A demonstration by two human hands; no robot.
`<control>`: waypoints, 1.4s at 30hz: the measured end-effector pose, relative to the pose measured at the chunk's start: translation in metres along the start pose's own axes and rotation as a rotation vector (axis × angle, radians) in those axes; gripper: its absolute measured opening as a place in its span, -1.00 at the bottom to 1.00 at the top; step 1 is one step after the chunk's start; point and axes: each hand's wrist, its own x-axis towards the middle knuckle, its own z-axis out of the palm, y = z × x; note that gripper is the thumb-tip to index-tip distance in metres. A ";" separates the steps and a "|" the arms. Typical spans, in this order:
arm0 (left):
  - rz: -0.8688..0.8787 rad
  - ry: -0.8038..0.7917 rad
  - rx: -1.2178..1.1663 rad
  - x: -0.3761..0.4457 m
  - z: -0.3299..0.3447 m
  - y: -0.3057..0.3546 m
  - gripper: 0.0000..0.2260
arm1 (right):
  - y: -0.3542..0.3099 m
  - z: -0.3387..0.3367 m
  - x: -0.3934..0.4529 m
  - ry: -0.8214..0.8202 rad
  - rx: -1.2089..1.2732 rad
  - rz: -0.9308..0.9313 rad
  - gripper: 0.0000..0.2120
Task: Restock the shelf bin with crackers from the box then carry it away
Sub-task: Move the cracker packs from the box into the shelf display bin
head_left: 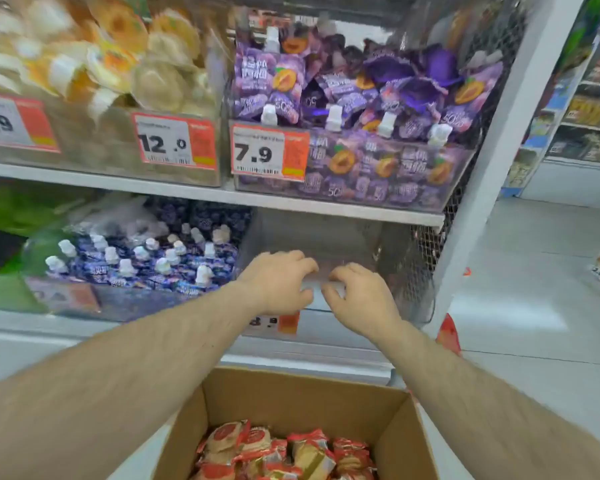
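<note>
- Head camera looks down on a clear shelf bin (312,237) on the lower shelf, at the right end of the row; it looks empty, though blur makes its walls hard to follow.
- Both hands are at the bin's front rim. Left hand (278,282) lies over the rim with fingers curled down on it, and right hand (361,299) is just beside it, fingers bent and the thumb under the edge. They seem to grip the rim, but the blur does not let me be sure how firm the hold is.
- Below the arms, an open cardboard box (291,389) holds the crackers (284,448) in red and gold wrappers; none are in the bin yet.
- My judgement: the step in hand is to pull the bin forward or steady it, so the filling can begin.
- To do it well, I would move the hands wider apart on the rim, because two hands near the middle can let a light bin twist.
- Pull straight and level, and slowly; a price tag (281,322) hangs on the front just under the left hand and could be knocked off.
- The neighbour bin of blue pouches (146,261) stands close on the left, so the bin should not swing that way.
- The wire mesh side (426,244) is close on the right, so knuckles need care there.
- The shelf above carries purple pouches (361,98), so keep the bin low when it comes out.
</note>
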 end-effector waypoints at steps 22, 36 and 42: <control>-0.161 -0.111 0.090 -0.077 0.034 0.013 -0.87 | -0.010 0.003 -0.073 -0.109 -0.067 0.134 -0.60; -0.163 -0.024 0.128 -0.099 0.023 0.038 -0.60 | -0.017 -0.024 -0.107 -0.064 -0.003 0.050 -0.67; 0.008 0.044 0.062 -0.137 0.013 0.064 -0.60 | -0.032 -0.030 -0.133 0.108 0.086 -0.118 -0.83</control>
